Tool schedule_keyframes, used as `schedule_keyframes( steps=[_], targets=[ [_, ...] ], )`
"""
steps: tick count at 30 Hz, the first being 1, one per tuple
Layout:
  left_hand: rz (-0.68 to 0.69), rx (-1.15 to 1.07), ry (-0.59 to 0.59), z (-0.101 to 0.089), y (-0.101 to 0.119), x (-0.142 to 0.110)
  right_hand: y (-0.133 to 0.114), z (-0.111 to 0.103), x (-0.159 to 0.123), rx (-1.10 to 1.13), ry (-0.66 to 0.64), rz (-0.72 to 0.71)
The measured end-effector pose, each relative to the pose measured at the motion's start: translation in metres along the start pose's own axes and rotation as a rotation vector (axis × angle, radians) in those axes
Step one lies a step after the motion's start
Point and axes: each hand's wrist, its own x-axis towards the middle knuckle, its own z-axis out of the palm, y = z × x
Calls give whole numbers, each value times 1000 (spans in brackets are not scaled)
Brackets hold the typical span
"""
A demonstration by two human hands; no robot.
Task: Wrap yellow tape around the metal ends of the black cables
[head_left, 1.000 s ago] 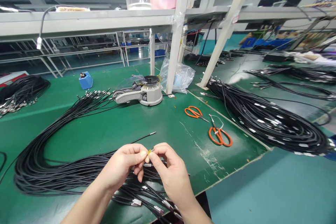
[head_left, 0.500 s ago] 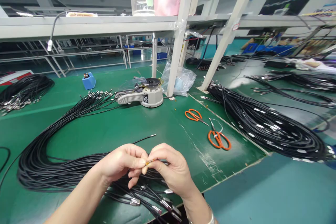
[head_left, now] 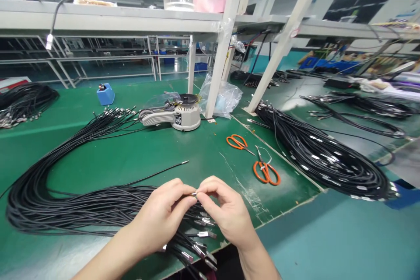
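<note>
My left hand (head_left: 161,216) and my right hand (head_left: 227,214) meet fingertip to fingertip above the near edge of the green table. Both are closed in a pinch on a thin cable end (head_left: 194,194), of which only a small shiny, brownish bit shows between the fingers. Beneath and to the left of them lies a long looped bundle of black cables (head_left: 82,210). Silvery metal connectors (head_left: 206,234) at that bundle's near ends stick out below my hands. A single cable with a metal tip (head_left: 185,162) lies just beyond them.
Two orange-handled scissors (head_left: 236,141) (head_left: 266,172) lie right of my hands. Behind stand a round grey tape dispenser (head_left: 186,118) and a blue holder (head_left: 105,95). White posts (head_left: 218,65) carry a shelf (head_left: 131,24). Another cable bundle (head_left: 321,153) lies right, a clear plastic bag (head_left: 223,96) by the posts.
My hands have shifted slightly right and up, still pinching. The left fingers have turned over more, and the amber bit between the fingertips shows less. The view has shifted slightly.
</note>
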Motion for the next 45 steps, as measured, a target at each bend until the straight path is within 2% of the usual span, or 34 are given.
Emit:
schedule_keyframes(
  steps=[3,6,9,11,14,16,21,26,29,34,40,45],
  targets=[
    [76,100,-34,1,2,2,-3,-4,-2,-19,-44,11],
    [133,166,-67,2,5,4,-8,-11,-2,-38,-160,51],
    [67,72,-169,-2,6,7,-7,-16,-1,-60,-229,140],
    [-35,-23,-191,-10,3,7,-3,-16,0,-17,-208,231],
    [-152,-37,-39,-26,-7,1,7,-14,0,75,-119,364],
    [-161,57,41,-33,-17,-6,12,-14,0,90,-98,405],
    [-92,239,-48,-30,-38,-17,17,-16,-1,66,-104,411],
    [-80,348,-140,-29,-46,-14,18,-15,-4,27,-83,431],
    [-95,356,-191,-30,-42,-9,17,-14,-4,4,-64,434],
    [-130,269,-219,-25,-22,7,11,-21,-4,-31,-32,405],
    [-211,-65,-368,-13,-5,21,6,-22,-7,-58,-161,400],
    [-186,-78,-255,-4,0,21,1,-15,-6,-33,-58,423]
  ],
)
